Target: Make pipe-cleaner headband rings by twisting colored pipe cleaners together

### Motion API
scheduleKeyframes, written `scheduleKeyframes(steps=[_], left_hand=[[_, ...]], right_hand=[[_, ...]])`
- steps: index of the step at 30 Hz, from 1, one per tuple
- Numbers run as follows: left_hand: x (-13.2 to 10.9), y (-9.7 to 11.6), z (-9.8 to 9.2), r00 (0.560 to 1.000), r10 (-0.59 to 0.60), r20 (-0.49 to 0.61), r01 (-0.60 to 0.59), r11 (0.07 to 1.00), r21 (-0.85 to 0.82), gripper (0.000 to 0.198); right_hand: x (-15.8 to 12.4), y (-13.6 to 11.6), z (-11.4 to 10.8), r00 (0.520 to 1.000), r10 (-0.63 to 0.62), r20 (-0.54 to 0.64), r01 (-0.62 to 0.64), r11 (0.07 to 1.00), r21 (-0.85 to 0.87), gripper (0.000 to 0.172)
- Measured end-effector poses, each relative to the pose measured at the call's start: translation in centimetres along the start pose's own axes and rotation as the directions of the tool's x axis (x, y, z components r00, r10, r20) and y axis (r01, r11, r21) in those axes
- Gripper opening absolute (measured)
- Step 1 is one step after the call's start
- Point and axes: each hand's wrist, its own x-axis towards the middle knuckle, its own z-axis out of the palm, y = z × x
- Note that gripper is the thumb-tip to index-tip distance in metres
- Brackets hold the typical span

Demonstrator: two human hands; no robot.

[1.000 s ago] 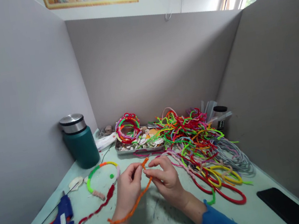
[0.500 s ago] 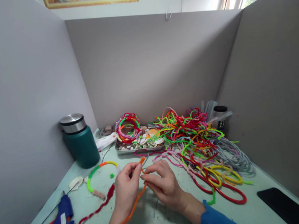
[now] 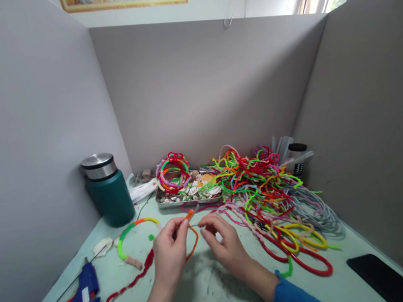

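In the head view, my left hand [image 3: 172, 248] pinches an orange pipe cleaner [image 3: 195, 242] between thumb and forefinger. Its upper end looks coiled around a thin greyish strip whose tip pokes out above the fingers. From there the loose part curves down past my thumb in a small loop. My right hand [image 3: 222, 243] hovers just right of that loop, thumb and forefinger apart, with nothing visible in it. Left of my hands lie a dark red twisted pipe cleaner [image 3: 129, 285] and a multicoloured ring piece [image 3: 126, 233] of green, orange, yellow and pink.
A blue glue gun [image 3: 79, 300] lies at the left, near a green bottle [image 3: 110, 197]. At the back, a metal tray [image 3: 168, 205] holds small discs and coloured rings. A pile of pipe cleaners [image 3: 252, 178], red-handled scissors [image 3: 321, 267] and a black phone [image 3: 381, 278] are on the right.
My right hand has let go of the orange pipe cleaner and moved slightly right, its fingers parting. The loose end no longer lies across my left forearm; it now hangs in a loop between the hands.
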Motion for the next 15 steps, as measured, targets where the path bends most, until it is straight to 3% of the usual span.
scheduleKeyframes(steps=[2, 5, 7, 9, 13, 15], left_hand=[[-0.1, 0.1, 0.0, 0.999, 0.032, 0.018, -0.032, 0.999, 0.035, 0.024], [-0.2, 0.2, 0.0, 0.995, 0.092, 0.031, -0.095, 0.991, 0.091, 0.022], [-0.3, 0.2, 0.0, 0.986, 0.161, 0.046, -0.166, 0.977, 0.13, 0.021], [-0.3, 0.3, 0.1, 0.963, 0.252, 0.092, -0.265, 0.948, 0.179, 0.019], [-0.5, 0.4, 0.4, 0.881, 0.414, 0.226, -0.467, 0.835, 0.292, 0.017], [-0.6, 0.3, 0.5, 0.848, 0.465, 0.255, -0.529, 0.781, 0.333, 0.016]], right_hand=[[0.2, -0.2, 0.1, 0.981, 0.171, 0.088, -0.179, 0.979, 0.094, 0.013], [0.4, -0.1, 0.3, 0.89, 0.34, 0.305, -0.402, 0.9, 0.169, 0.018], [0.6, 0.2, 0.3, 0.834, 0.403, 0.377, -0.499, 0.843, 0.201, 0.022], [0.7, 0.6, 0.2, 0.812, 0.442, 0.381, -0.553, 0.792, 0.258, 0.025], [1.0, 0.9, -0.1, 0.828, 0.467, 0.311, -0.561, 0.712, 0.424, 0.022], [1.0, 1.0, -0.2, 0.823, 0.492, 0.284, -0.565, 0.655, 0.502, 0.029]])
